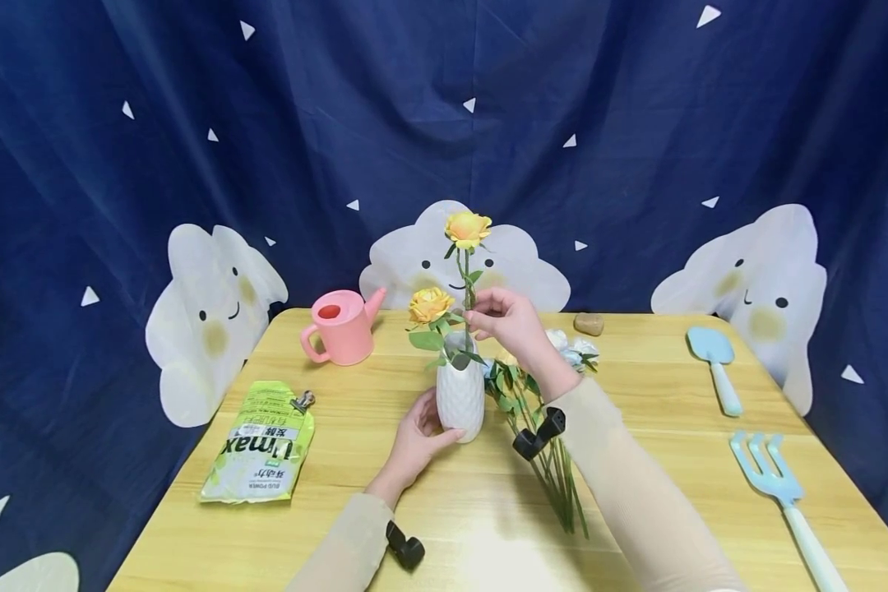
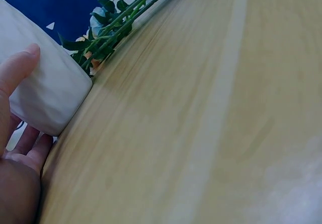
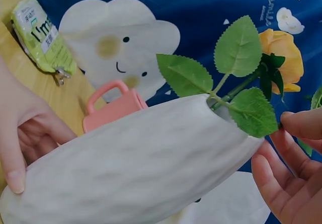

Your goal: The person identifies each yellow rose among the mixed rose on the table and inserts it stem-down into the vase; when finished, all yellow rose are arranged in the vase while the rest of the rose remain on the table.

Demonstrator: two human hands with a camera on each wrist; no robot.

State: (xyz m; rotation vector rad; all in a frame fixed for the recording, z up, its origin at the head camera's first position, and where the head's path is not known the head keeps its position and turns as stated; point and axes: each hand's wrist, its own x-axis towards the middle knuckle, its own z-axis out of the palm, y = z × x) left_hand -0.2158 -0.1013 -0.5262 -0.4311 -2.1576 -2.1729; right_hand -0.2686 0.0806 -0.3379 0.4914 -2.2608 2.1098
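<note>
A white textured vase stands upright on the table, and my left hand holds it low down, thumb across its front. In the left wrist view the thumb lies on the vase wall with fingers behind its base. One yellow rose leans left out of the vase mouth, its green leaves at the rim. Above the mouth my right hand pinches the stem of a taller yellow rose between thumb and fingers. That stem's lower end is hidden by leaves and the vase rim.
Right of the vase lies a bunch of flowers with long green stems. A pink watering can and a clipped green bag are on the left. A stone, blue shovel and blue fork lie to the right.
</note>
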